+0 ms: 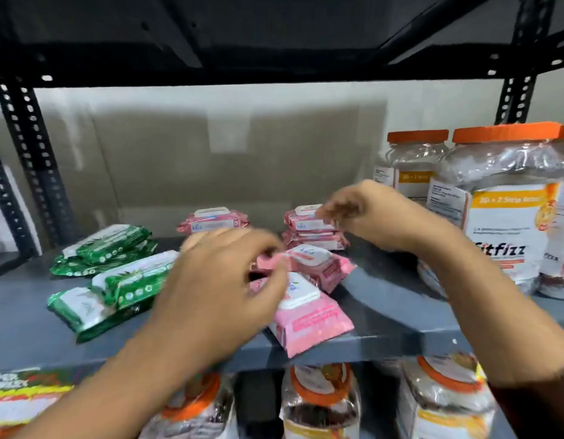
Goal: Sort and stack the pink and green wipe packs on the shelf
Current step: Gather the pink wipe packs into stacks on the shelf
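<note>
Wipe packs lie spread over the grey shelf (27,315) at mid-frame, green ones on the left and pink ones in the centre. Four green packs can be counted: two stacked at the back left (109,245) and two overlapping nearer the front edge (116,289). Five pink packs show: one alone at the back centre (212,220), a stack of two (312,231) to its right, one lying slantwise in front of that stack (318,264), and one at the shelf's front edge (309,315).

Motion blur softens both hands. The left hand (223,286) reaches in from the lower left and covers the gap between the green and pink packs; its fingers are curled and pinch the left corner of the slantwise pink pack. The right hand (366,213) comes in from the lower right, fingertips on the top pack of the pink stack; whether it grips that pack or only touches it I cannot tell.

At the right of the frame stand clear jars with orange lids (508,198), at least three, close beside the pink stack and behind the right forearm. A brown cardboard box (236,153) fills the back of the shelf. Black perforated uprights (27,147) frame the rack. On the shelf below, along the bottom of the frame, are more orange-lidded jars (322,403) seen from above and a red-and-yellow package (24,397) at lower left.
</note>
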### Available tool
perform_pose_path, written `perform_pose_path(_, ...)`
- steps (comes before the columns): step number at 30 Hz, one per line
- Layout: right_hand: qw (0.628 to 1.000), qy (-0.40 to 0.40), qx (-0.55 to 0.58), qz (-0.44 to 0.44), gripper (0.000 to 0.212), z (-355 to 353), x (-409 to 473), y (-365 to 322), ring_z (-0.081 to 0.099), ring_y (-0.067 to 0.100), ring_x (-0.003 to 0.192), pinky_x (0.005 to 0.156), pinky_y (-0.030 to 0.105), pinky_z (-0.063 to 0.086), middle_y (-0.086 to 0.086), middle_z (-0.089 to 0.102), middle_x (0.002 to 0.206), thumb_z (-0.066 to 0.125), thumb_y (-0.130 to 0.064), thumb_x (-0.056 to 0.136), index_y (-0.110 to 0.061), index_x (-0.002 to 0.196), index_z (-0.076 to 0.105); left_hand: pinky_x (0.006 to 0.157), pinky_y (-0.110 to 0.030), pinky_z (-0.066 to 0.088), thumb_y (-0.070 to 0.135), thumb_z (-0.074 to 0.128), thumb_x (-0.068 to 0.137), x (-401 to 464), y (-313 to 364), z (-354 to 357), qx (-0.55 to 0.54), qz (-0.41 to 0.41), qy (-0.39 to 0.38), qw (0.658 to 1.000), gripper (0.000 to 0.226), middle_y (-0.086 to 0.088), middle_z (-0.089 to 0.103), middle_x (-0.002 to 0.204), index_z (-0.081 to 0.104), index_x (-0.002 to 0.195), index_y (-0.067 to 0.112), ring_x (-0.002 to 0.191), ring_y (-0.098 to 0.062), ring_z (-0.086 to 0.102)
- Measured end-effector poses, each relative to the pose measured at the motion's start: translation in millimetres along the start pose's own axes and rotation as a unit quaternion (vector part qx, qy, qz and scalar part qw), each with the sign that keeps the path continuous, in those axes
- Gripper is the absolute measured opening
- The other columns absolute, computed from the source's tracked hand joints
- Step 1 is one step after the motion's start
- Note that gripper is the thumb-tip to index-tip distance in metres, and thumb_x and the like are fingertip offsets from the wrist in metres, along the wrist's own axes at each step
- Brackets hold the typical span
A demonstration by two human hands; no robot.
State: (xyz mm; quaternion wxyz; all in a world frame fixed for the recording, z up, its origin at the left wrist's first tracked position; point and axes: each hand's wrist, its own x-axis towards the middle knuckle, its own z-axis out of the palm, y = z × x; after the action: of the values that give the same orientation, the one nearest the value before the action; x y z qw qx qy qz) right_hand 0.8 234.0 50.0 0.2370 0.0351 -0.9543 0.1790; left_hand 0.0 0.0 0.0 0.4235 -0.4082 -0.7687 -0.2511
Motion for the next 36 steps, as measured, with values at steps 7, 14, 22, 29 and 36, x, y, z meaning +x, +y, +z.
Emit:
perform_pose_path(7,0.945,-0.322,-0.050,0.009,0.051,54.6,76.9,17.2,0.065,0.018,0.114,0.105,0.041,0.049,0.003,0.072,0.124,0.051,0.007,0.084,-0.020,0.123,0.070,0.102,-0.048,0.041,0.101,0.031,0.052,57.8,-16.1,64.3,0.113,-0.104,-0.512,0.845,0.113,0.000,0.053,0.144,0.048,0.140,0.032,0.127,-0.029,0.048)
perform_pose_path(14,0.906,-0.423,-0.030,0.018,0.057,41.4,66.3,46.7,0.053,0.017,0.129,0.111,0.040,0.043,-0.013,0.057,0.138,0.067,-0.016,0.086,-0.047,0.133,0.057,0.104,-0.048,0.035,0.101,0.023,0.053,37.2,-40.4,57.9,0.130,-0.092,-0.519,0.840,0.104,0.010,0.056,0.134,0.053,0.132,0.040,0.129,-0.021,0.040)
perform_pose_path(22,0.946,-0.260,-0.067,0.182,0.036,33.9,38.0,38.9,0.070,0.018,0.077,0.071,0.033,0.062,-0.002,0.070,0.091,0.082,-0.051,0.069,-0.025,0.090,0.070,0.112,-0.047,0.025,0.098,0.025,0.060,27.2,-57.5,43.2,0.128,-0.093,-0.520,0.839,0.101,0.008,0.044,0.149,0.047,0.140,0.039,0.141,-0.020,0.028)
perform_pose_path(29,0.935,-0.202,-0.169,0.237,0.069,48.6,33.2,25.9,0.073,0.023,0.068,0.072,0.034,0.061,-0.002,0.065,0.079,0.059,-0.072,0.077,-0.023,0.126,0.061,0.112,-0.049,0.025,0.098,0.020,0.060,23.0,-60.0,43.0,0.118,-0.080,-0.506,0.851,0.104,0.009,0.044,0.150,0.047,0.140,0.039,0.142,-0.019,0.027)
perform_pose_path(36,0.958,-0.227,-0.060,0.165,0.039,4.5,34.5,44.2,0.070,0.015,0.091,0.090,0.041,0.057,-0.001,0.075,0.105,0.077,-0.032,0.078,-0.030,0.116,0.068,0.113,-0.053,0.023,0.097,0.020,0.061,20.7,-59.9,44.6,0.128,-0.073,-0.501,0.853,0.105,0.007,0.043,0.152,0.048,0.141,0.035,0.143,-0.021,0.026)
